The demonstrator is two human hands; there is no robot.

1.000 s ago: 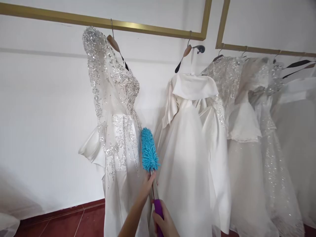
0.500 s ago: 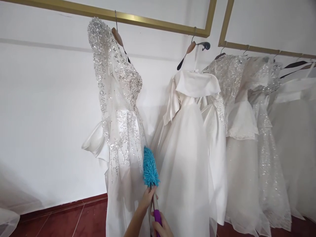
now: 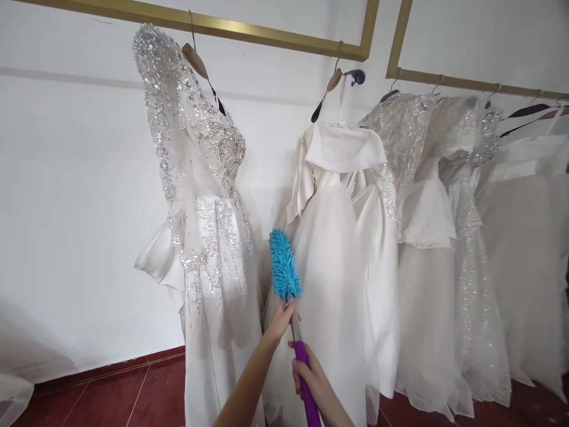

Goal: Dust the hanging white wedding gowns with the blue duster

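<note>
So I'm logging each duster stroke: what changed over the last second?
The blue duster head dipped beside the beaded dress, then rose and shifted right toward the plain white gown. Unchanged: left hand grips the shaft just under the head, right hand holds the purple handle; the dresses hang as before.

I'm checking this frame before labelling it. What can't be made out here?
Head view only:
- Purple handle end: cut off by the bottom edge.
- Right hand wrist: cut off there too.
- Beaded dress hem: below the frame.
- Left hand fingertips: hidden behind the duster shaft.
</note>
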